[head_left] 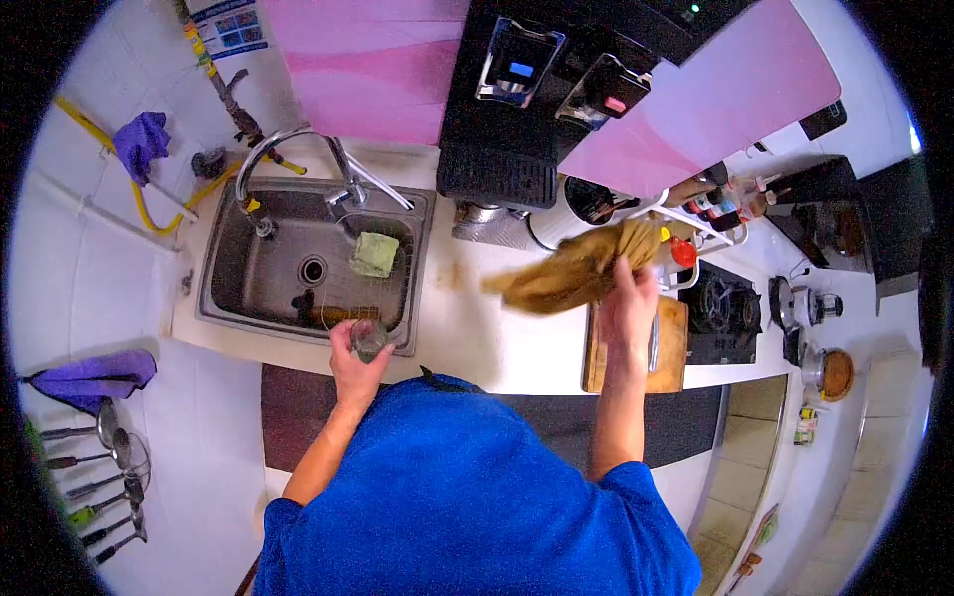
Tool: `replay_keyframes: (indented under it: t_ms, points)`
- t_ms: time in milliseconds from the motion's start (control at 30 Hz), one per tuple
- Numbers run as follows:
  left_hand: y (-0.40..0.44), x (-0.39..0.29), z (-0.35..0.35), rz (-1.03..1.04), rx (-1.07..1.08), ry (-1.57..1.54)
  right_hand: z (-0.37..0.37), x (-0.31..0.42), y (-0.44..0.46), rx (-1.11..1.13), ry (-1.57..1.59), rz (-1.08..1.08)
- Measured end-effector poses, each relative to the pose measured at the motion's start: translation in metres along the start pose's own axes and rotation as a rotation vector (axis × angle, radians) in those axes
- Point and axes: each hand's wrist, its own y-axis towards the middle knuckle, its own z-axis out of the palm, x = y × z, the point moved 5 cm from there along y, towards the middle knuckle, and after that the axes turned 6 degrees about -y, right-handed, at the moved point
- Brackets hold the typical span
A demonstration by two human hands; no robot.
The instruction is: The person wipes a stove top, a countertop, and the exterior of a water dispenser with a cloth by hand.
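A small clear glass (370, 343) is in my left hand (356, 366), fingers curled round it, at the front edge of the steel sink (425, 248). My right hand (629, 298) grips one end of a brown cloth (561, 276). The cloth stretches out to the left above the counter, its far end blurred. Inside the sink lies a pale green cloth or sponge (375, 255), with a dark brownish item (338, 315) near the front wall.
A curved faucet (343, 194) rises behind the sink. The black water dispenser (497, 149) stands at the back. To the right are a wooden cutting board (668, 348), a white rack (730, 236) with bottles, and a gas stove (723, 308). Ladles (107, 427) hang at the left wall.
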Motion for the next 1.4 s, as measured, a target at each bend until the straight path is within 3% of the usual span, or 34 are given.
replay_keyframes:
  t_ms: [67,167,267,367,400,467,567,667,767,800,833,900,967,1000,1033,1100,1133,1200,1267,1300,1400]
  points:
    - [-0.002,0.000,-0.002,-0.002,-0.012,0.003,0.019,0.026,0.026,-0.033,-0.146,-0.350]
    - [-0.003,-0.004,-0.008,-0.010,-0.040,-0.064,0.076,0.062,0.040,-0.179,-0.791,-0.934]
    - [-0.011,-0.011,-0.023,-0.053,-0.075,-0.023,0.134,0.042,0.061,-0.234,-0.997,-1.223]
    - [-0.012,-0.005,-0.035,-0.065,-0.171,0.030,0.153,0.031,0.066,-0.208,-0.970,-1.367]
    - [-0.017,0.007,-0.042,-0.086,-0.204,0.011,0.158,0.034,0.067,-0.193,-0.964,-1.386]
    - [-0.024,0.016,-0.052,-0.104,-0.225,0.022,0.169,0.034,0.067,0.054,-1.287,-1.282]
    - [-0.030,0.026,-0.058,-0.171,-0.256,0.037,0.200,0.052,0.060,0.286,-1.353,-1.301]
    - [-0.030,0.023,-0.056,-0.163,-0.245,0.049,0.236,0.075,0.049,0.291,-1.411,-1.644]
    - [-0.025,0.024,-0.050,-0.174,-0.217,0.033,0.236,0.084,0.048,0.382,-1.435,-1.602]
    - [-0.024,0.025,-0.047,-0.150,-0.211,0.024,0.220,0.072,0.064,0.428,-1.539,-1.400]
    - [-0.022,0.021,-0.046,-0.154,-0.211,0.022,0.204,0.068,0.073,0.432,-1.541,-1.400]
    - [-0.016,0.008,-0.042,-0.155,-0.176,0.053,0.168,0.071,0.090,0.149,-1.553,-1.613]
    - [-0.016,0.006,-0.041,-0.141,-0.186,0.027,0.124,0.054,0.121,0.223,-1.369,-1.392]
    - [-0.014,0.005,-0.040,-0.121,-0.193,0.004,0.126,0.066,0.102,0.059,-1.354,-1.545]
    - [-0.016,0.004,-0.040,-0.124,-0.204,0.002,0.127,0.063,0.099,-0.032,-1.467,-1.558]
    - [-0.018,0.005,-0.042,-0.174,-0.193,0.063,0.130,0.044,0.108,0.188,-1.477,-1.248]
    - [-0.018,0.006,-0.042,-0.167,-0.190,0.065,0.140,0.043,0.108,0.180,-1.476,-1.247]
    - [-0.022,0.013,-0.039,-0.171,-0.190,0.041,0.176,0.046,0.096,0.212,-1.437,-1.508]
    - [-0.021,0.014,-0.035,-0.181,-0.177,0.053,0.214,0.060,0.074,0.321,-1.465,-1.525]
    - [-0.018,0.014,-0.033,-0.187,-0.169,0.065,0.231,0.068,0.060,0.275,-1.466,-1.679]
    - [-0.011,0.011,-0.022,-0.169,-0.114,0.004,0.243,0.080,0.049,0.254,-1.370,-1.741]
